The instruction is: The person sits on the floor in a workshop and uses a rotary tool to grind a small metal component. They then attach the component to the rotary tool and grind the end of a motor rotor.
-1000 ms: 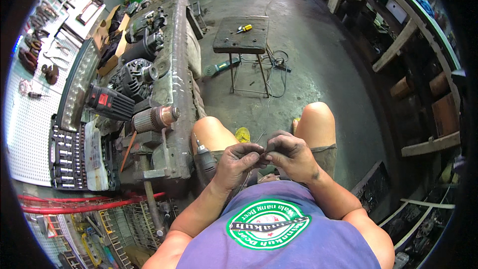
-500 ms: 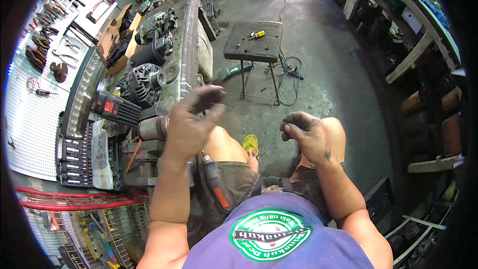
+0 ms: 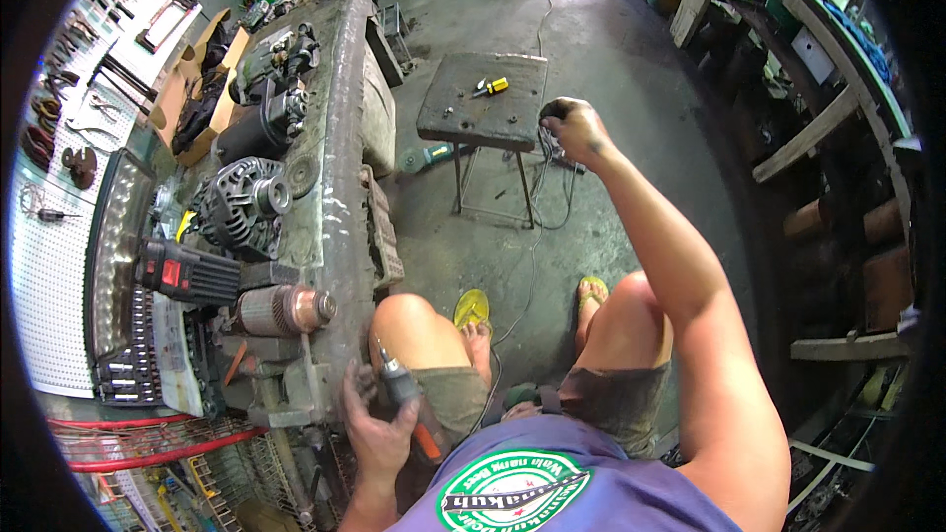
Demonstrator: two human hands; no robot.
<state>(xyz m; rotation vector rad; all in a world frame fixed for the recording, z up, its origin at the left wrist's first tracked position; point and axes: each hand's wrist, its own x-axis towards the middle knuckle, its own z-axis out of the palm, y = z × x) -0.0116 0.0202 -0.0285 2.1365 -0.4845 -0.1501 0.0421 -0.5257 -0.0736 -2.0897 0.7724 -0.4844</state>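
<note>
My right hand [image 3: 574, 130] is stretched far forward, just past the right edge of a small dark stool [image 3: 463, 118]. Its fingers are curled together, and what they hold, if anything, is hidden. On the stool lie a yellow-handled screwdriver [image 3: 496, 86] and a few tiny pieces. Low by my left thigh, my left hand [image 3: 377, 433] has its fingers apart, close beside a grey and orange rotary tool [image 3: 401, 386] resting on my lap. A motor armature [image 3: 286, 310] with a copper end sits at the bench end just ahead of that hand.
Along the left, the workbench [image 3: 345, 108] carries an alternator [image 3: 241, 205], a black-and-red power tool [image 3: 187, 269] and a socket set [image 3: 130, 374]. An angle grinder [image 3: 429, 156] and cords lie on the floor near the stool. Wooden shelving [image 3: 808, 133] stands at right.
My right hand has reached forward from over my knee to the stool's edge. My left hand has dropped back beside the rotary tool. The view has shifted, showing the armature and both sandals.
</note>
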